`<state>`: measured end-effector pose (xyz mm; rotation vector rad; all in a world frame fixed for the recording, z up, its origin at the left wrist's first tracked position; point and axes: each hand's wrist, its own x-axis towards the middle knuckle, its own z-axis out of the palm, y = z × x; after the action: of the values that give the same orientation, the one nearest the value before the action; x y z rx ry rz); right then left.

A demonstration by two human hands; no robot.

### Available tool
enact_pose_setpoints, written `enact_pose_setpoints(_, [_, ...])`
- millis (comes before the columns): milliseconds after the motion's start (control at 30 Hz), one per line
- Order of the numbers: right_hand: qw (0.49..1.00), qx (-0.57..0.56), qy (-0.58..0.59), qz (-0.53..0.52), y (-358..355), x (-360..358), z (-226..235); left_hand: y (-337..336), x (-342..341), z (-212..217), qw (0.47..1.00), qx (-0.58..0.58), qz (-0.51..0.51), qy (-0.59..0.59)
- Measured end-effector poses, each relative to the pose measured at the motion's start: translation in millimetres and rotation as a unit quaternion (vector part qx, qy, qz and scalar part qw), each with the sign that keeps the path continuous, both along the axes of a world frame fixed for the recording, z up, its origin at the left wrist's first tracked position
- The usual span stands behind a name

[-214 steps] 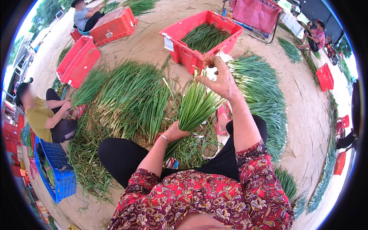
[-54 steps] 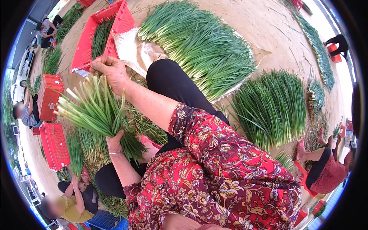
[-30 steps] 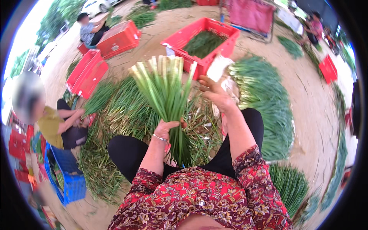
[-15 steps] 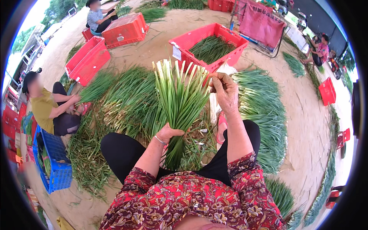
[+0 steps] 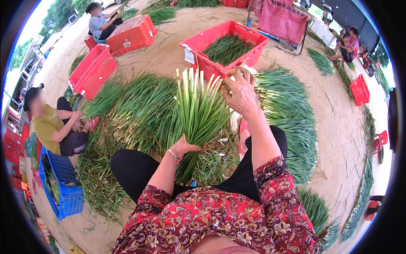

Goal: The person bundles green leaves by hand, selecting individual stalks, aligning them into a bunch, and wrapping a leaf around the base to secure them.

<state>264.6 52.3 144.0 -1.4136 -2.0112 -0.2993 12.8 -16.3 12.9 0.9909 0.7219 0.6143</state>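
Observation:
My left hand (image 5: 184,148) is wrapped round the lower part of a bunch of chives (image 5: 199,114), whose pale cut ends point up and away from me. The dark leaf tips hang down between my knees. At the bunch's upper right edge, my right hand (image 5: 242,91) has its fingers pinched together against the outermost pale stalks; exactly what lies between the fingertips is partly hidden. To the left lies a heap of untidied chives (image 5: 141,106) with brownish ends. On the right, a long row of chives (image 5: 292,122) is laid neatly with pale ends inward.
Ahead stands a red crate (image 5: 224,46) with chives inside. Other red crates (image 5: 93,70) and a blue crate (image 5: 65,186) stand at the left, near a seated person (image 5: 50,122) handling chives. Leaf litter (image 5: 99,169) covers the ground by my left knee.
My right hand has moved left and slightly up, from beside the bunch onto its right edge. My left hand keeps its hold. The view has shifted a little.

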Motion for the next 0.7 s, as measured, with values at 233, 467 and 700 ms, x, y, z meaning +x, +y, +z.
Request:
enact_pose_setpoints(233, [0.996, -0.086, -0.012, 0.034, -3.3, 12.7, -11.8, 6.8, -21.2, -8.1, 0.999, 0.029, -0.024, 0.026])
enact_pose_setpoints(467, [0.995, -0.087, -0.031, 0.044, 1.9, 20.8, -26.2, 6.4, -17.7, -2.9, 1.000, 0.013, -0.024, -0.013])
enact_pose_setpoints(700, [0.998, -0.019, 0.051, 0.015, 6.2, 16.6, -19.9, 3.7, -17.9, 5.8, 0.999, -0.032, 0.015, -0.042])
